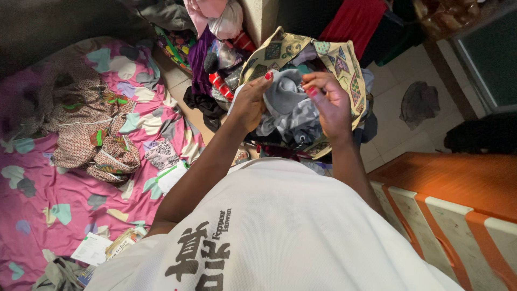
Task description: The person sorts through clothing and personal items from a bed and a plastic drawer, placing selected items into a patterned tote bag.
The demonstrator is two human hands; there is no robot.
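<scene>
Both hands are in the patterned cloth bag (344, 64), working on a grey garment (285, 97) at its mouth.

I see a pink heart-print bedsheet (64, 205) on the left, an orange-and-cream drawer unit (458, 210) on the right, and the bag between them, stuffed with clothes. My call: keep the bag mouth propped wide and lift the grey piece straight up so nothing else snags. Left hand (250, 102) is pinched shut on the garment's edge; right hand (331, 99) has its fingers narrowed, gripping the same cloth by the bag rim.
</scene>
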